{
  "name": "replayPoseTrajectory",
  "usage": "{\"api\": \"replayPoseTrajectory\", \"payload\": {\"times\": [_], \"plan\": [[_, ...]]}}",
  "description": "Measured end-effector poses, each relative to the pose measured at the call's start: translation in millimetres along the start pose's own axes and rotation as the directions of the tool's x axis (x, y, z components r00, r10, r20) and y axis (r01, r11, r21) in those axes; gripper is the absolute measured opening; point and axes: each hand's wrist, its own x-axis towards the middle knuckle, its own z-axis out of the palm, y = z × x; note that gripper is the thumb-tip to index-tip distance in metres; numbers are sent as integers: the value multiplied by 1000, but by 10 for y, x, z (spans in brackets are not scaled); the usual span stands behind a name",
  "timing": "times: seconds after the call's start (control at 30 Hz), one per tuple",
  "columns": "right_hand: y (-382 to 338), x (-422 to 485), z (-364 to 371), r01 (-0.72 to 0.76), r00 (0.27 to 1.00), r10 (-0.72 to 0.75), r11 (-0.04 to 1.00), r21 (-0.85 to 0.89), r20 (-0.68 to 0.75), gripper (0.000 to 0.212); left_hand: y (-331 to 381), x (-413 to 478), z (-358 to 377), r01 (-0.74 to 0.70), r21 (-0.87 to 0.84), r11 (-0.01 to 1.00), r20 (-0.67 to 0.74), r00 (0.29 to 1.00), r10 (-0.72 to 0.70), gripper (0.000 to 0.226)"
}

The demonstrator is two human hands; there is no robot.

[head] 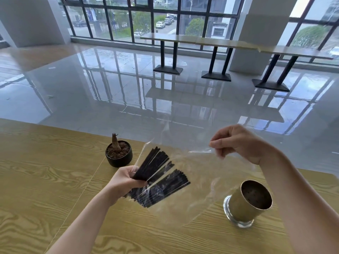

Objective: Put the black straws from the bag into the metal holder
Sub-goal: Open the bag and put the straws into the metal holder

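Observation:
My left hand point(126, 182) grips a fanned bundle of black straws point(161, 178) through the clear plastic bag point(198, 173), held above the wooden table point(45, 180). My right hand point(238, 142) pinches the bag's far edge, higher and to the right, stretching the film. The straws lie inside the bag, their tips pointing up and right. The metal holder point(249, 200), a brass-coloured cylinder on a glass base, stands upright on the table at the right, below my right forearm. It holds no straws.
A small black pot point(118, 156) with soil and a bare stem sits on the table just behind my left hand. The table's far edge runs behind the pot. Beyond it is a glossy floor with bar tables by the windows.

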Motion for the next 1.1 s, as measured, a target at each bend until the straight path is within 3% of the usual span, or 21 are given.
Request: {"api": "replayPoseTrajectory", "payload": {"times": [0.13, 0.2, 0.27, 0.33, 0.4, 0.43, 0.47, 0.53, 0.57, 0.63, 0.7, 0.8, 0.87, 0.9, 0.93, 1.1], "plan": [[-102, 6, 113, 11, 1000, -12, 996, 84, 12, 3, 42, 6, 47, -2, 15, 1000, -43, 999, 2, 58], [-141, 41, 206, 25, 1000, -25, 996, 91, 5, 1, 54, -4, 130, -7, 159, 987, -214, 976, 42, 72], [-177, 83, 301, 33, 999, -33, 996, 78, 11, 2, 88, -89, 266, 8, 328, 944, -513, 841, 171, 76], [-194, 139, 385, 26, 1000, -27, 998, 56, 7, 7, 200, -281, 468, -149, 349, 925, -670, 651, 358, 57], [-202, 189, 459, 7, 1000, -7, 1000, 25, -4, 15, 321, -470, 664, -372, 503, 780, -594, 507, 625, 43], [-204, 214, 489, -3, 1000, 3, 1000, -3, -6, 18, 396, -528, 748, -418, 611, 673, -479, 482, 734, 43], [-210, 231, 518, -11, 1000, 11, 999, -36, -1, 20, 484, -553, 816, -428, 695, 578, -347, 504, 791, 49], [-220, 252, 553, -12, 1000, 14, 994, -109, 12, 23, 704, -499, 925, -379, 795, 474, -135, 651, 747, 62], [-219, 254, 554, -7, 1000, 9, 990, -142, 11, 24, 798, -451, 962, -352, 816, 459, -89, 708, 701, 62], [-214, 235, 532, -1, 1000, 1, 980, -200, 2, 24, 911, -378, 999, -342, 774, 532, -93, 770, 631, 50], [-211, 198, 477, -21, 1000, 17, 970, -244, -17, 16, 920, -359, 1000, -375, 725, 578, -117, 760, 639, 26], [-181, 158, 320, -94, 983, 12, 889, -448, -181, 7, 850, -436, 945, -404, 773, 490, -67, 715, 696, 10], [-154, 137, 186, -234, 920, -90, 654, -719, -381, 4, 817, -506, 874, -411, 799, 440, -43, 690, 723, 6], [-140, 104, 140, -314, 876, -155, 538, -783, -457, 9, 822, -528, 850, -409, 811, 419, -34, 681, 732, 5], [-122, 76, 111, -353, 850, -186, 492, -796, -493, 14, 835, -536, 837, -408, 824, 393, -19, 673, 740, 5], [-133, 58, 127, -326, 857, -146, 589, -739, -494, 34, 956, -523, 790, -394, 847, 358, -6, 666, 746, 6]]}}
